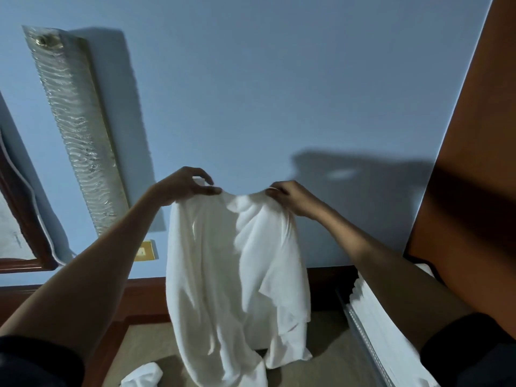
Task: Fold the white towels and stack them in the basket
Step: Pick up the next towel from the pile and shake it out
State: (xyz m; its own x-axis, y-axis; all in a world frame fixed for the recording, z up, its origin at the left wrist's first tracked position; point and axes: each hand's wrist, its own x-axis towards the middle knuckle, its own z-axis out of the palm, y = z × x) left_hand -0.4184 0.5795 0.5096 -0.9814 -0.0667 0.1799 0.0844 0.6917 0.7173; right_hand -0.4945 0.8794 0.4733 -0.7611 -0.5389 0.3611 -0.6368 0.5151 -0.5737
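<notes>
Black sleeves cover the upper arms: left sleeve (36,361), right sleeve (472,350). The forearms, left hand (184,188) and right hand (293,198) are bare.

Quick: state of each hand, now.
Left hand: pinches the top edge of the white towel.
Right hand: grips that same edge.

We see the hanging towel (237,261) as soft, matt white terry cloth, and the crumpled towel (142,375) below it looks like the same fabric. The wall (251,93) is smooth, matt blue paint. The lamp panel (75,129) is rippled, glossy glass. The frame (25,219) is polished reddish wood. The switch plate (145,251) shines like brass. The orange panel (474,163) looks smooth.
</notes>
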